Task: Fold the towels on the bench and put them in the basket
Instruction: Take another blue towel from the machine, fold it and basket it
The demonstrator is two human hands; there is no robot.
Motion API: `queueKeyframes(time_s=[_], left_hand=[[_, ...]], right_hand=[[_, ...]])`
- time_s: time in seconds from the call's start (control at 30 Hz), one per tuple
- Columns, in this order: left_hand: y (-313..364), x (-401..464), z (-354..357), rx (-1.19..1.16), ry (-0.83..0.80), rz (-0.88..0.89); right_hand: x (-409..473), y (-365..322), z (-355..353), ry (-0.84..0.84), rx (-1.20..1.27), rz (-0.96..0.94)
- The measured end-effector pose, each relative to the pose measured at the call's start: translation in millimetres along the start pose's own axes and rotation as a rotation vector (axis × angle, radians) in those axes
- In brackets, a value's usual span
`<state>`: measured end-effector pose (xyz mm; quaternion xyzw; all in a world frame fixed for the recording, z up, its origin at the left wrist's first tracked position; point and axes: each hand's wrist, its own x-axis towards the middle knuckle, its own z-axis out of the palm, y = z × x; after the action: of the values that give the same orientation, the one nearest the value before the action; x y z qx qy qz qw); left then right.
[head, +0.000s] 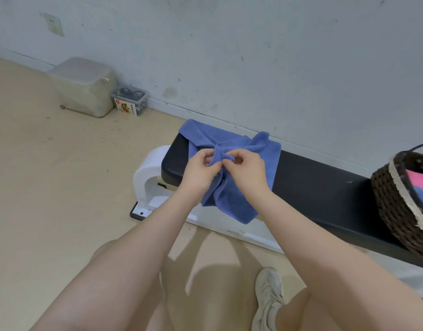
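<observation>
A blue towel lies rumpled across the left end of the black padded bench, its front edge hanging over the bench side. My left hand and my right hand meet at the towel's middle, each pinching a raised fold of the cloth. At the right edge of the view a dark wicker basket stands on the bench, with pink and blue cloth inside it.
The bench has a white frame and runs along a pale wall. On the floor to the far left sit a beige lidded bin and a small clear box. My shoe is on the floor below.
</observation>
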<state>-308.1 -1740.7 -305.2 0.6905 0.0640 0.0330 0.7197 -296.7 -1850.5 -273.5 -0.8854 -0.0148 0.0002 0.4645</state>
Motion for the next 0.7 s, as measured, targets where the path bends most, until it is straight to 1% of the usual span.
queueKeyframes(time_s=[0.07, 0.17, 0.23, 0.27, 0.4, 0.53, 0.6, 0.7], left_hand=[[-2.8, -2.2, 4.6, -0.041, 0.076, 0.001], [-10.0, -0.7, 7.5, 0.015, 0.158, 0.043], [-15.0, 0.1, 8.5, 0.009, 0.124, 0.058], [-17.0, -0.7, 9.0, -0.008, 0.094, 0.065], [-24.2, -4.5, 3.3, -0.155, 0.033, 0.034], [-35.8, 0.0, -7.0, -0.248, -0.019, -0.021], [-38.0, 3.4, -9.0, -0.300, -0.016, -0.061], [-39.0, 6.5, -11.1, -0.340, 0.004, -0.098]], right_hand=[[-3.8, 2.4, -3.3, 0.028, -0.087, -0.057], [-4.8, 4.7, -7.0, 0.102, -0.022, -0.067], [-3.8, 7.8, -4.3, 0.121, 0.007, -0.091], [-3.8, 9.5, -1.1, 0.100, -0.027, -0.123], [-3.5, 16.3, 12.9, -0.002, -0.189, -0.242], [-3.4, 21.6, 18.7, 0.030, -0.436, -0.357], [-2.5, 24.8, 22.2, 0.093, -0.429, -0.340], [1.7, 26.3, 30.5, 0.153, -0.285, -0.285]])
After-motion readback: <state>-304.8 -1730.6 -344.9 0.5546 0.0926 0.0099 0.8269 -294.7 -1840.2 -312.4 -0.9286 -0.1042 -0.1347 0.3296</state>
